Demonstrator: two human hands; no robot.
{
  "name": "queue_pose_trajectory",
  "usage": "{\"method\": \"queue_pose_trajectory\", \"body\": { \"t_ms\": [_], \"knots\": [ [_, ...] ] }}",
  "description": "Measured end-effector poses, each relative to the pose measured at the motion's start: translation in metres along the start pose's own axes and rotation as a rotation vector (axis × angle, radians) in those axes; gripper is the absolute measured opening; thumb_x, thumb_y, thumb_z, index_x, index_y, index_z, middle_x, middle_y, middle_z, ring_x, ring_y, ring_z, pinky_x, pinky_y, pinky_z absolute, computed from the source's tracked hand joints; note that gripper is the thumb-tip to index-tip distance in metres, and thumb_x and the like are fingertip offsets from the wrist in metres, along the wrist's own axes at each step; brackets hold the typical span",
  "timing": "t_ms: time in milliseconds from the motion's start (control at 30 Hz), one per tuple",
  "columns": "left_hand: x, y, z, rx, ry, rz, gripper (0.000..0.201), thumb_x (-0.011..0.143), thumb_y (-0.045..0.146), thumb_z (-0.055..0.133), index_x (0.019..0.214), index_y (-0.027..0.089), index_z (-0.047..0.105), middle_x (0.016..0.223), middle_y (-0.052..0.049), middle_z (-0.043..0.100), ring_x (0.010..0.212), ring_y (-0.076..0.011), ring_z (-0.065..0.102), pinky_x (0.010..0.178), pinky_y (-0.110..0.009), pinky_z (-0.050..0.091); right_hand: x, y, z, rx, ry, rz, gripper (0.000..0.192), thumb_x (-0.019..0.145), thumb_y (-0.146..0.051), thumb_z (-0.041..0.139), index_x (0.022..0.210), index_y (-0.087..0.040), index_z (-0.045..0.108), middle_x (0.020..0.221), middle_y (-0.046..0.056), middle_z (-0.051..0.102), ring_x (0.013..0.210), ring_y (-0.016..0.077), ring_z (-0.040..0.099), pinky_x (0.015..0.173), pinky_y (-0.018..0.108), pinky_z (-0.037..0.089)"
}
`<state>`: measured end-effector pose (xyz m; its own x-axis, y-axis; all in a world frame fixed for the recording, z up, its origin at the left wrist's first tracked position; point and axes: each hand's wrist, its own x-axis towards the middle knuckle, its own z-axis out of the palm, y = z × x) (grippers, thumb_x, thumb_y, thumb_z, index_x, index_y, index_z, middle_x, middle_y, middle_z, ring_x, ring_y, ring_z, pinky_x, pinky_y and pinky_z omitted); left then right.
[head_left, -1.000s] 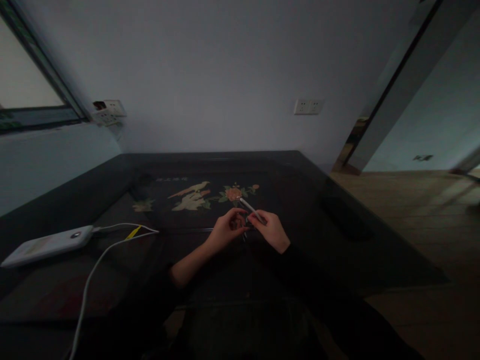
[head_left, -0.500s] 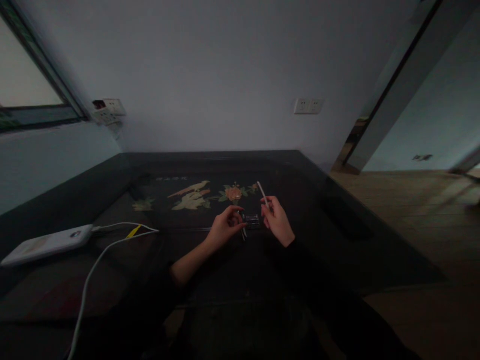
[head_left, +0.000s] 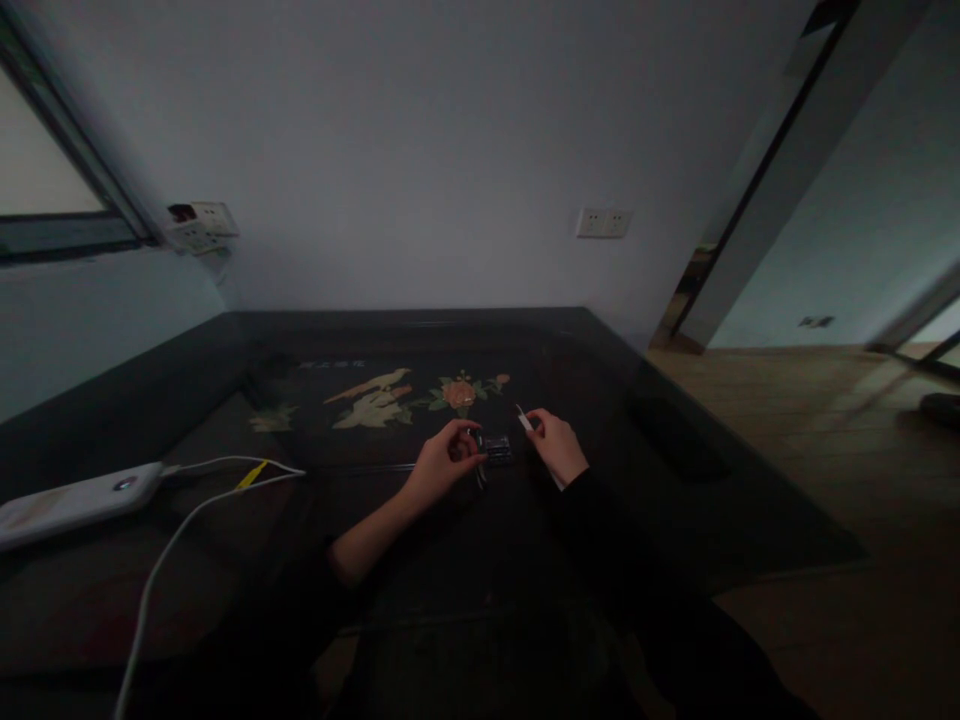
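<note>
My left hand (head_left: 442,465) is closed on a thin dark pen-like piece (head_left: 478,470) that points down at the dark glass table (head_left: 615,400). My right hand (head_left: 556,445) grips a slim white stick (head_left: 524,419), its tip showing above my fingers. Between the two hands a small dark rectangular object (head_left: 497,446) lies on the table. Both forearms are in dark sleeves, the left one pushed up. The light is dim and small details are hard to make out.
A white power bank (head_left: 67,498) with a white cable (head_left: 187,505) lies at the table's left. A painted bird and flower panel (head_left: 390,392) shows under the glass. Wall sockets (head_left: 602,222) sit behind. Wooden floor (head_left: 840,460) opens on the right.
My right hand drew away from my left, swung the white stick upward, then lowered it. The small dark object came into view between them. The camera shifted slightly right.
</note>
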<state>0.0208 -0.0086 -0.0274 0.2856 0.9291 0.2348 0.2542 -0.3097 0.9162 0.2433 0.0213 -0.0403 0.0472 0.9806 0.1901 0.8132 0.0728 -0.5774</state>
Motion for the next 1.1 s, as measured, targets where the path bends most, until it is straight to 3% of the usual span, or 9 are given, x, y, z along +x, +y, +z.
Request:
{"method": "queue_pose_trajectory", "body": {
  "t_ms": [300,533,667,800,933,1100],
  "knots": [
    [0.0,-0.002,0.002,0.022,-0.024,0.017,0.042,0.073,0.029,0.071,0.11,0.017,0.055,0.075,0.003,0.059,0.062,-0.0097,0.051,0.06,-0.023,0.041,-0.004,-0.017,0.008,-0.098,-0.125,-0.047,0.041,0.085,-0.015,0.056,0.126,-0.015,0.056,0.092,0.011,0.07,0.086,0.0225,0.066,0.073,0.029,0.041],
    [0.0,-0.006,0.003,0.045,-0.038,0.031,0.042,0.073,0.03,0.071,0.11,0.018,0.055,0.075,0.002,0.06,0.064,-0.0106,0.053,0.061,-0.024,0.043,-0.008,-0.02,0.009,-0.096,-0.134,-0.061,0.041,0.088,-0.018,0.054,0.129,-0.018,0.054,0.089,0.009,0.07,0.083,0.0218,0.067,0.07,0.028,0.041],
    [-0.001,-0.005,0.002,0.072,-0.029,0.038,0.041,0.073,0.03,0.071,0.109,0.018,0.055,0.075,0.003,0.06,0.063,-0.0108,0.053,0.06,-0.023,0.042,-0.008,-0.019,0.001,-0.08,-0.04,-0.034,0.031,0.089,-0.024,0.055,0.119,-0.022,0.061,0.084,0.007,0.069,0.077,0.0204,0.065,0.066,0.027,0.04],
    [-0.003,-0.003,0.0,0.154,-0.021,0.077,0.04,0.073,0.03,0.072,0.109,0.02,0.057,0.079,0.002,0.061,0.063,-0.0111,0.054,0.059,-0.023,0.041,-0.007,-0.023,-0.006,0.122,0.042,-0.13,0.019,0.089,-0.029,0.051,0.087,-0.021,0.068,0.08,0.006,0.069,0.073,0.018,0.062,0.063,0.026,0.04],
    [-0.004,-0.004,-0.002,0.267,-0.009,0.129,0.04,0.074,0.031,0.072,0.11,0.02,0.057,0.083,0.0,0.062,0.066,-0.0123,0.055,0.061,-0.024,0.041,-0.012,-0.033,0.0,0.413,-0.1,-0.3,0.024,0.088,-0.032,0.051,0.078,-0.016,0.066,0.073,0.004,0.067,0.068,0.0161,0.06,0.062,0.025,0.041],
    [-0.005,-0.006,-0.003,0.319,0.004,0.15,0.039,0.075,0.031,0.07,0.11,0.021,0.057,0.083,0.0,0.062,0.067,-0.0128,0.055,0.062,-0.024,0.041,-0.022,-0.044,0.01,0.49,-0.214,-0.318,0.022,0.085,-0.034,0.057,0.079,-0.015,0.066,0.072,0.003,0.067,0.064,0.0147,0.058,0.06,0.025,0.039]
  ]
}}
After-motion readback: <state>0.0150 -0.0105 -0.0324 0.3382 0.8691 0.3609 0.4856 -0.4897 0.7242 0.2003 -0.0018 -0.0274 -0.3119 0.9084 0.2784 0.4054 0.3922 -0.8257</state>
